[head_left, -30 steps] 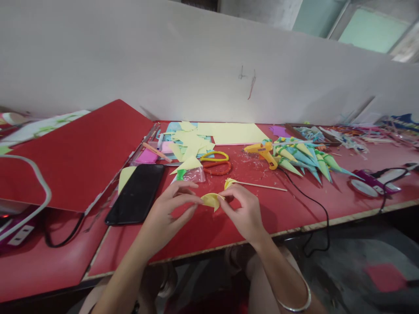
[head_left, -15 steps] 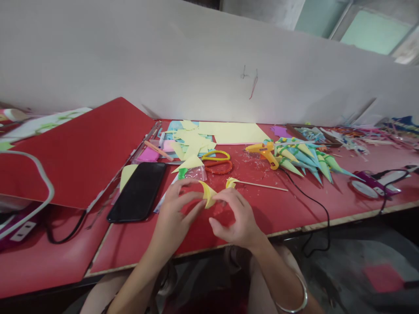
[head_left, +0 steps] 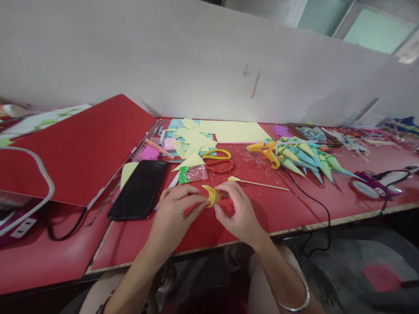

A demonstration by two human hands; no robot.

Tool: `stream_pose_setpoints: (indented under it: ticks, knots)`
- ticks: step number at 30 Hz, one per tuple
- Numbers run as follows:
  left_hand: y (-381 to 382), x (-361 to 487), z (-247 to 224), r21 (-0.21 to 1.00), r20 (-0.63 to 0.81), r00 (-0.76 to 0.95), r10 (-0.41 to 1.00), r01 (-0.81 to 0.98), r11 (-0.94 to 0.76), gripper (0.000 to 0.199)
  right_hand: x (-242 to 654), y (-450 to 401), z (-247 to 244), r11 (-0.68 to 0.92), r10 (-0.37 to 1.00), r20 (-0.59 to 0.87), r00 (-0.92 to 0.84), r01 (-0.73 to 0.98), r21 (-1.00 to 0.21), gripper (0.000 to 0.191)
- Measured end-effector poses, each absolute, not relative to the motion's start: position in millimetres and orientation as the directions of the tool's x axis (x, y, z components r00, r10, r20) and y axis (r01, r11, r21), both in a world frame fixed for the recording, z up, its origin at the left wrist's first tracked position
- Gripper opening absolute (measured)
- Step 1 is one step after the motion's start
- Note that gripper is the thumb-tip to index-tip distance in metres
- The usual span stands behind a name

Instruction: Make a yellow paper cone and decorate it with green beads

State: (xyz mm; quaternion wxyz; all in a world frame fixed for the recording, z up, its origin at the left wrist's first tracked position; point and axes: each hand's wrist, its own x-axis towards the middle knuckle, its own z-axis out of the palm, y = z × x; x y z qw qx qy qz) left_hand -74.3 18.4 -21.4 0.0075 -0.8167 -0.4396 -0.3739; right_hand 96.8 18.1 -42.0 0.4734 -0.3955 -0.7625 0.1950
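Between my two hands is a small curled piece of yellow paper, bent into overlapping crescent folds. My left hand pinches its left side between thumb and fingers. My right hand is curved round its right side, thumb and forefinger closed on its edge. Just beyond the right fingers lies a thin stick with a yellow paper tip. A clear packet with a green end rests in front of the left hand, close to scissors with yellow and red handles.
A black phone lies left of my hands. A yellow glue gun trails a black cord. Behind it are several blue and green paper cones. Yellow paper scraps and a yellow sheet lie near the wall.
The yellow paper has turned from a wide, open curl into a tighter crescent with its folds showing. My right thumb has moved up to it. The packet is now less covered.
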Motion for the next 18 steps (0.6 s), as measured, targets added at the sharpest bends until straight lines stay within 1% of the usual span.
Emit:
stream_pose_setpoints:
  ticks: [3, 6, 10, 14, 16, 18]
  knots:
    - [18.2, -74.9, -18.9, 0.333, 0.595, 0.360, 0.718, 0.703, -0.629, 0.024, 97.3, 18.6, -42.2, 0.599, 0.796, 0.561, -0.228, 0.430, -0.675, 0.032]
    - [18.3, -76.1, -18.0, 0.342, 0.570, 0.376, 0.730, 0.699, -0.628, 0.024, 97.3, 19.0, -42.0, 0.597, 0.794, 0.565, -0.223, 0.459, -0.658, 0.025]
    - [19.6, -79.7, -20.0, 0.290, 0.550, 0.420, 0.722, 0.714, -0.637, 0.024, 97.1, 20.3, -41.6, 0.584, 0.792, 0.573, -0.210, 0.535, -0.610, 0.012]
    - [20.1, -80.7, -23.0, 0.232, 0.545, 0.434, 0.717, 0.744, -0.627, 0.024, 97.2, 21.1, -44.0, 0.598, 0.762, 0.619, -0.192, 0.577, -0.557, 0.010]
    - [19.4, -78.6, -22.9, 0.254, 0.534, 0.436, 0.725, 0.735, -0.629, 0.022, 96.9, 20.6, -46.0, 0.596, 0.748, 0.641, -0.171, 0.598, -0.536, 0.012]
    - [18.1, -75.4, -21.2, 0.315, 0.517, 0.428, 0.741, 0.710, -0.629, 0.022, 96.1, 19.7, -47.8, 0.595, 0.730, 0.667, -0.152, 0.621, -0.509, 0.013]
